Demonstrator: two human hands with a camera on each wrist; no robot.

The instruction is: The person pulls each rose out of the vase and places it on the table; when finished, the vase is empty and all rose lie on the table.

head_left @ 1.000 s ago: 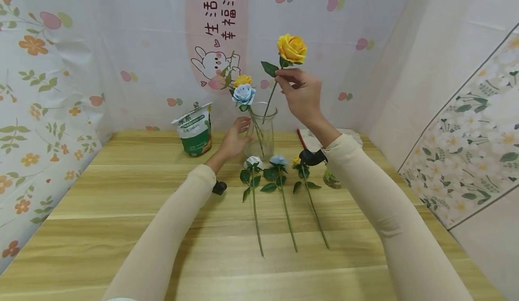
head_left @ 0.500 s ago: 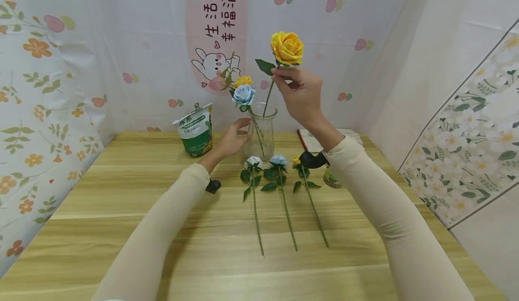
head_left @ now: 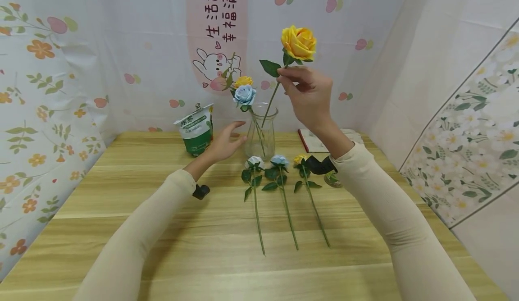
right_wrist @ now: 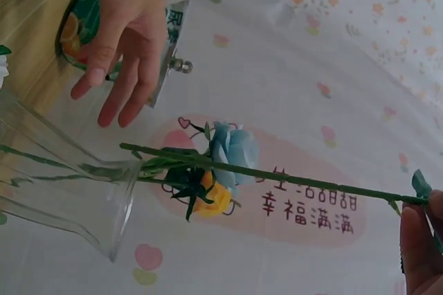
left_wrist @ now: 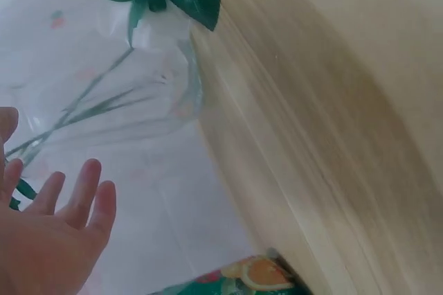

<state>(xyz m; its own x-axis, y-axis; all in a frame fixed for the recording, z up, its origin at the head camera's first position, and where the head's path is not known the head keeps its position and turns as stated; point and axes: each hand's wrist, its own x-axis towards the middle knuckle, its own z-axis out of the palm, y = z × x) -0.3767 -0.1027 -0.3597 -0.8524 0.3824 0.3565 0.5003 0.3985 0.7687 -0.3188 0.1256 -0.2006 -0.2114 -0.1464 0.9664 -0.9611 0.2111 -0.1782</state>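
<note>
My right hand (head_left: pixel 311 94) pinches a yellow rose (head_left: pixel 299 44) by its stem, just under the bloom. The stem slants down, its lower end overlapping the mouth of the glass vase (head_left: pixel 259 141) in the head view; from the right wrist it shows outside the rim. A light blue rose (head_left: pixel 244 95) and another yellow rose (head_left: pixel 243 81) stand in the vase, leaning left. To the left of the vase my left hand (head_left: pixel 227 143) holds nothing, its fingers spread and loosely bent, apart from the glass in the right wrist view (right_wrist: pixel 135 52).
Before the vase lie a white rose (head_left: pixel 254 162), a blue rose (head_left: pixel 279 160) and a yellow rose (head_left: pixel 300 159), stems toward me. A clipped green pouch (head_left: pixel 197 134) stands left. Behind my right forearm are a notebook (head_left: pixel 314 141) and a small green-labelled container (head_left: pixel 332 178).
My left hand has drawn back leftward from the side of the vase. My right hand, with the yellow rose, shifted slightly left, then right and a little higher.
</note>
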